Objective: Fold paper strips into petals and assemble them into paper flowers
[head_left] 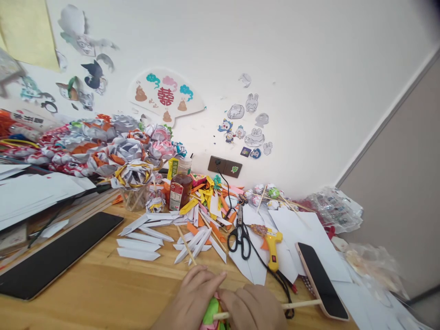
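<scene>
At the bottom centre, my left hand (pixel 195 295) is closed at the side of a folded paper piece (pixel 210 314) in green and pink, its lower part cut off by the frame edge. My right hand (pixel 252 306) is closed around a thin wooden stick (pixel 300 304), whose one end lies across the paper and whose other reaches the phone. Another wooden stick (pixel 185 245) lies just beyond my left fingers. Folded white paper strips (pixel 139 247) spread on the table in front. To the right lie black-handled scissors (pixel 239 240) and a yellow glue gun (pixel 272 247).
A dark tablet (pixel 62 252) lies left and a phone (pixel 323 279) right, on white paper sheets (pixel 302 229). Behind stand a brown bottle (pixel 181 190) and a heap of paper flowers (pixel 127 149). A black cable (pixel 227 188) hangs from the wall socket (pixel 225 166).
</scene>
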Available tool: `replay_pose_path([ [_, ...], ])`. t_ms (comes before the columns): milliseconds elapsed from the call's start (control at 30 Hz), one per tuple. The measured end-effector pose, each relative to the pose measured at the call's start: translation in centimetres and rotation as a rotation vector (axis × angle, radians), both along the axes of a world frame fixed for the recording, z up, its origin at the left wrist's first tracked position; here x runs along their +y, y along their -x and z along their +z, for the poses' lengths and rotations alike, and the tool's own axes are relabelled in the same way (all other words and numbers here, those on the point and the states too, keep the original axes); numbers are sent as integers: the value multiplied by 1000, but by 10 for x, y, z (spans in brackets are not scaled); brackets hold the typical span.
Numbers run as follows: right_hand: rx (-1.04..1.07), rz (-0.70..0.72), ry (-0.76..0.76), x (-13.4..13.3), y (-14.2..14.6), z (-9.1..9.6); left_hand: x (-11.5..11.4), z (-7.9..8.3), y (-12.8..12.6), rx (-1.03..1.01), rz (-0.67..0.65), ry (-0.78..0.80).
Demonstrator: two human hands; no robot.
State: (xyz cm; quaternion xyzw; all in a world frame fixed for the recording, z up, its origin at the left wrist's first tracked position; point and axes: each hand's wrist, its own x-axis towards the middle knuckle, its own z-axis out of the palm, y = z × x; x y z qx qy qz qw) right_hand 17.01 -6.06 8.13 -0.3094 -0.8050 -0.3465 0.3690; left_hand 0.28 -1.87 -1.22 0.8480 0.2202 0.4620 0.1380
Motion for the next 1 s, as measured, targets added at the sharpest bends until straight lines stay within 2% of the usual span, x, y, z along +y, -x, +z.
replay_pose_path([
  [133, 13, 21, 15, 1, 0, 8, -7, 16, 0, -12, -8, -41],
  [267, 46, 77, 105, 0, -4, 13, -11, 28, 2, 5, 38, -44],
  [567, 50, 172, 169, 3, -14, 2, 1, 4, -2, 0, 42, -18],
  [733, 70, 211, 236, 3, -11, 9, -8, 16, 0, -5, 67, -3],
  [833, 169, 214, 326, 1, -10, 11, -14, 29, 3, -15, 89, 16],
  [1000, 479, 124, 398, 3, -16, 1, -14, 39, 1, -174, -6, 39],
])
